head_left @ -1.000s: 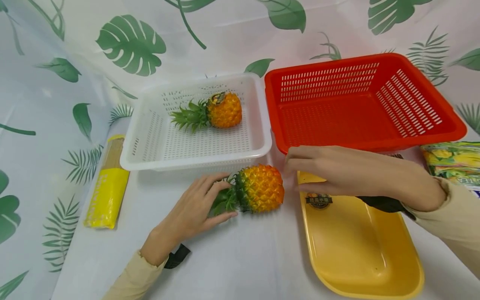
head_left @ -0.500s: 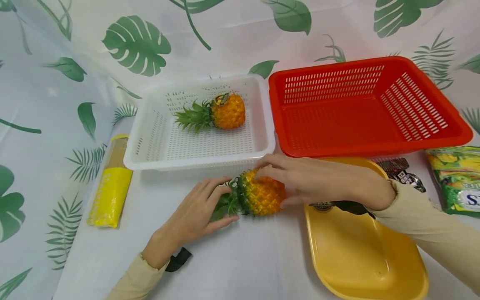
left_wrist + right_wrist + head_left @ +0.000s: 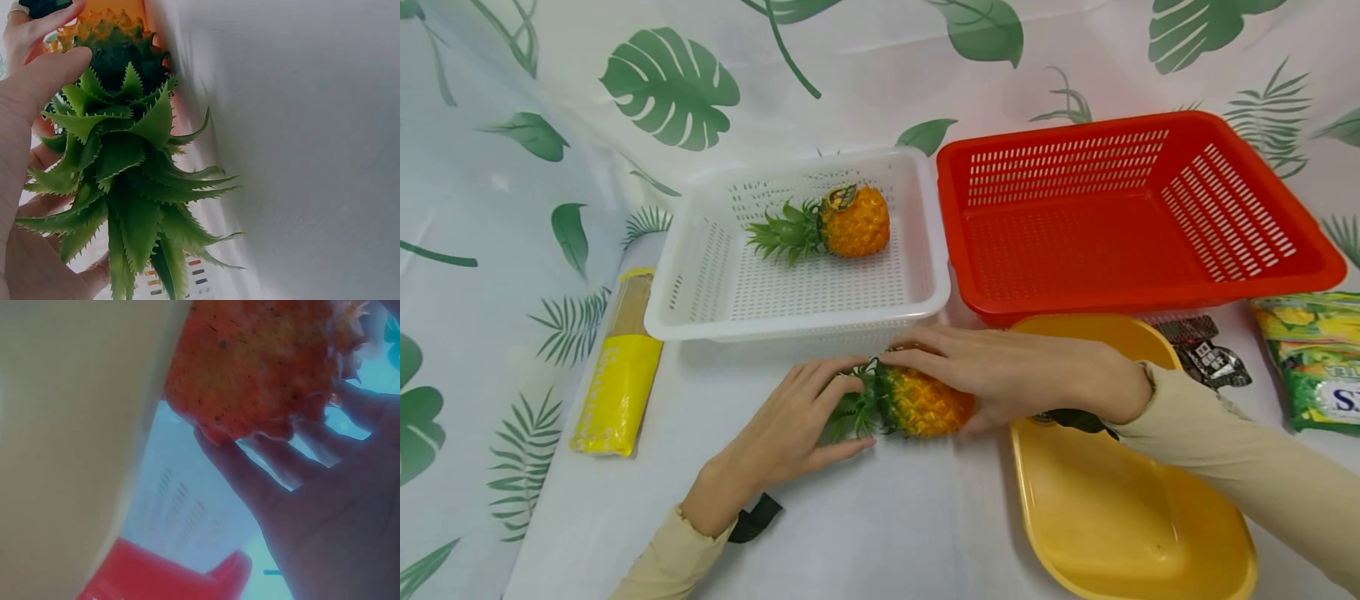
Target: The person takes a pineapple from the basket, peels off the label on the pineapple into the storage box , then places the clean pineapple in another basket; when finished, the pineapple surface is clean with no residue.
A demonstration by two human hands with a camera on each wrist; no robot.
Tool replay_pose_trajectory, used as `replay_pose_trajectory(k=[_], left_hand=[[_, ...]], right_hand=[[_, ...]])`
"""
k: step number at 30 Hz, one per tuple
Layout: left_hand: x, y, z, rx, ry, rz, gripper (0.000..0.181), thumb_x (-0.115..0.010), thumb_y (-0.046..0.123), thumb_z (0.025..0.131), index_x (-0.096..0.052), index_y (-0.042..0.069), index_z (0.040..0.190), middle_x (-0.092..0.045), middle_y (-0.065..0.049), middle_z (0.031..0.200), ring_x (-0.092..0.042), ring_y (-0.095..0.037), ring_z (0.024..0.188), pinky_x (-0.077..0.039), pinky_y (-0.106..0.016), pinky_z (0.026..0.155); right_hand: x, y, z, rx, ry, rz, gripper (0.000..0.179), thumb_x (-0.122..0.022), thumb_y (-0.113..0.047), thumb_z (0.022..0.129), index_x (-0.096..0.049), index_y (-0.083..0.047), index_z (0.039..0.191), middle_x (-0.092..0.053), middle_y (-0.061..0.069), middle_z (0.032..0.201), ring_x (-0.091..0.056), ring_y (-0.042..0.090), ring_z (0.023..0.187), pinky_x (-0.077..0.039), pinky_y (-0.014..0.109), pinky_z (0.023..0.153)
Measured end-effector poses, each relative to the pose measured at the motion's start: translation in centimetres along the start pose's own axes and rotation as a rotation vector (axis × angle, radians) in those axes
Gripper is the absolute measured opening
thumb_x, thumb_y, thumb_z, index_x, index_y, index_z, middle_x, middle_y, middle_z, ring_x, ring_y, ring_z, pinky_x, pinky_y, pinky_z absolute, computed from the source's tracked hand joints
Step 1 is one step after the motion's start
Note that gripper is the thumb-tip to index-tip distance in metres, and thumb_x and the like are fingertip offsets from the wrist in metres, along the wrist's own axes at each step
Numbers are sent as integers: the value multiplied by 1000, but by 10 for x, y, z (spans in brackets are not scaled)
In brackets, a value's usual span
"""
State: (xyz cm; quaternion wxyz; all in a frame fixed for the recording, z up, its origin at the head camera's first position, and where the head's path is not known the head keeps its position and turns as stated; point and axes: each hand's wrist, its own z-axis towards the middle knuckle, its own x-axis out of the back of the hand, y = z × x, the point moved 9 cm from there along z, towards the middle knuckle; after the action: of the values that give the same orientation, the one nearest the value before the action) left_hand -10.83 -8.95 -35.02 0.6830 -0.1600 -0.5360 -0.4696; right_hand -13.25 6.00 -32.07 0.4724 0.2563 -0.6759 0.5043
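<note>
A toy-like pineapple (image 3: 928,408) lies on its side on the white table, its leafy crown toward the left. My left hand (image 3: 786,417) holds the crown, thumb on the near side and fingers on the far side. Serrated green leaves (image 3: 128,169) fill much of the left wrist view. Over the orange body, my right hand (image 3: 1003,371) grips from above, fingers across the far side and thumb at the near right end. The right wrist view shows the body's rounded base (image 3: 250,369) against the fingers. A second pineapple (image 3: 856,223) lies in the white basket (image 3: 797,323).
Beside the white basket stands a red basket (image 3: 1120,296). A yellow tub (image 3: 1120,517) sits under my right forearm. At far left lies a yellow-wrapped packet (image 3: 617,375); at right are a dark label (image 3: 1213,360) and a green-yellow bag (image 3: 1315,358).
My right hand has come left from above the yellow tub onto the pineapple's body. The left hand has stayed at the crown. The view has shifted slightly.
</note>
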Motion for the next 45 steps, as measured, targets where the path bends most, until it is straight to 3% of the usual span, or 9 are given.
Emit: replay_pose_trajectory(k=[10,19,24,31,36,41,45], left_hand=[[1,1,0,-4,-2,-16,54,-88,39,86,-59,9,121,-55,-13,146,-59,-29,119,-51,-46,92],[0,-1,-1,-1,-1,5,58,-89,40,84,-59,9,123,-55,-12,145,-59,-29,120,-51,-46,93],[3,0,-2,-8,-21,-31,60,-86,42,87,-58,11,129,-55,-12,146,-58,-29,124,-51,-48,97],[19,4,-2,-13,10,-153,68,-67,60,96,-56,10,142,-52,-11,149,-54,-27,131,-47,-48,103],[29,6,0,22,55,-224,72,-48,61,105,-45,5,150,-48,-15,153,-49,-31,138,-43,-50,112],[36,-1,-1,59,136,-479,76,-26,60,110,-32,-1,155,-42,-17,155,-46,-30,139,-42,-45,111],[35,-8,-2,105,194,-668,77,-15,59,111,-27,-2,157,-43,-17,155,-48,-30,136,-45,-42,107]], right_hand=[[-7,4,7,-35,-33,54,105,-98,-23,74,-36,-7,158,-37,9,157,-45,27,138,-49,44,110],[-9,1,8,-31,-23,-13,101,-96,-25,74,-38,-3,153,-41,12,155,-46,30,139,-46,45,114],[-8,1,6,-46,-27,-12,98,-96,-27,73,-40,-3,150,-44,12,152,-47,29,136,-46,49,113],[13,-13,-6,-11,5,-38,95,-97,-29,73,-42,-8,147,-46,7,149,-47,23,133,-50,45,109],[30,-22,-19,-22,-7,-41,97,-98,-31,72,-41,-12,149,-43,4,152,-44,23,136,-51,45,108],[47,-20,-43,-81,11,-30,100,-99,-32,71,-40,-19,150,-38,1,157,-43,22,138,-55,47,103],[75,-10,-72,-144,115,-82,104,-101,-37,65,-40,-29,149,-41,-9,153,-48,13,131,-59,45,95]])
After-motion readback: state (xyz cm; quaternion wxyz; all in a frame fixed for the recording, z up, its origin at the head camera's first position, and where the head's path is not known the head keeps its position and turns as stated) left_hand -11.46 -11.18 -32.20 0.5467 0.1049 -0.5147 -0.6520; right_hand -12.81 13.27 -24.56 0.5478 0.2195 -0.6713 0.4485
